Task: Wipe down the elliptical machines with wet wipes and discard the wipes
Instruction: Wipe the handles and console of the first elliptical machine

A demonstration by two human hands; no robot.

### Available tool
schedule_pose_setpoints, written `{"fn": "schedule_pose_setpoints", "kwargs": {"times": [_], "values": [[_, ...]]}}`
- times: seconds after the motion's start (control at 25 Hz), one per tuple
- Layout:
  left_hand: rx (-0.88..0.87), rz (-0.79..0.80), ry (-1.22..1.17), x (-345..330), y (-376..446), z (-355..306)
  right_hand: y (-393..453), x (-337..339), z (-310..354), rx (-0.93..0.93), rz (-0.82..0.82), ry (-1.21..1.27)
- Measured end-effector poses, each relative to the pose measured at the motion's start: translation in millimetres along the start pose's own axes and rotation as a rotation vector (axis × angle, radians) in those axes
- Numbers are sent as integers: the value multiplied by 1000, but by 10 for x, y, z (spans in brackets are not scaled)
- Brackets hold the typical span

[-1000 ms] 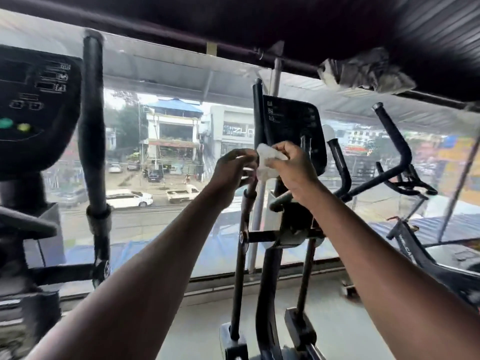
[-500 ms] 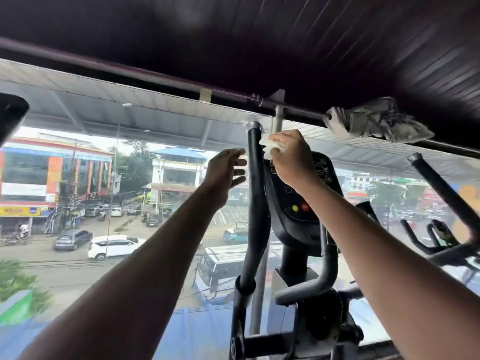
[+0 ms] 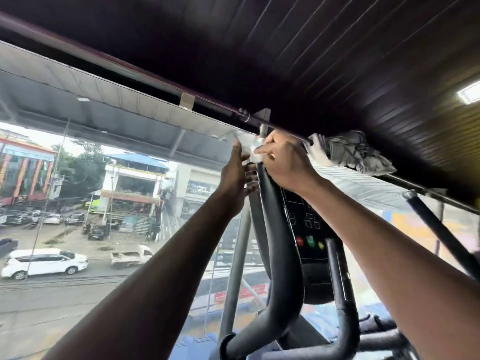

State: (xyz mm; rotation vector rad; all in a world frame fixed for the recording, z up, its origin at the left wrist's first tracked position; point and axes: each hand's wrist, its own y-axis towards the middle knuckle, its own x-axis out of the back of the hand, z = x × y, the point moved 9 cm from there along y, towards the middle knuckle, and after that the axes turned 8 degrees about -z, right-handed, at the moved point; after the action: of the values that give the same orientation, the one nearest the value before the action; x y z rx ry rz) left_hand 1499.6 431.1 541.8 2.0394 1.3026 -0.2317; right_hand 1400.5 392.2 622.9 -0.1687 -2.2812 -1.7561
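A white wet wipe (image 3: 248, 144) is draped over the top end of the elliptical's black left handlebar (image 3: 281, 258). My right hand (image 3: 287, 162) grips the wipe from the right, fingers curled over the bar's tip. From the left, my left hand (image 3: 237, 175) has its thumb raised against the wipe's edge and its fingertips curled at the bar just below. The black console (image 3: 307, 224), with red, green and yellow buttons, sits right behind the bar, partly hidden by my right forearm.
A crumpled grey cloth (image 3: 353, 152) hangs on the ceiling rail (image 3: 207, 105) just right of my hands. Another machine's black handlebar (image 3: 439, 229) rises at the right. A large window (image 3: 78, 229) ahead overlooks a street. The lower grey handles (image 3: 340, 307) curve below.
My left hand, open and apart from the bar half a second ago, has closed in on the wipe at the handle's top. The view has tilted upward and drawn nearer.
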Motion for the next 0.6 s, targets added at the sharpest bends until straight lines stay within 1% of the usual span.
{"fn": "schedule_pose_setpoints", "kwargs": {"times": [0.08, 0.2, 0.28, 0.36, 0.44, 0.52, 0.6], "values": [[-2, 15, -57, -36, 62, 49, -103, 28, 94, 78, 77, -41], [1, -3, -142, -81, 99, 93, 194, -35, -28, 8, 64, -123], [7, -8, -168, -66, 105, 101, 341, -154, 30, 14, 87, -175], [4, 3, -179, -48, 107, 72, 255, -222, 124, 60, 186, -225], [12, 21, -168, -31, 100, 91, -25, -130, 229, 147, 238, -163], [3, 44, -143, -50, 54, 89, -216, 48, 227, 172, 211, -59], [1, 57, -128, -96, -3, 106, -96, 102, 24, 52, 119, -37]]}}
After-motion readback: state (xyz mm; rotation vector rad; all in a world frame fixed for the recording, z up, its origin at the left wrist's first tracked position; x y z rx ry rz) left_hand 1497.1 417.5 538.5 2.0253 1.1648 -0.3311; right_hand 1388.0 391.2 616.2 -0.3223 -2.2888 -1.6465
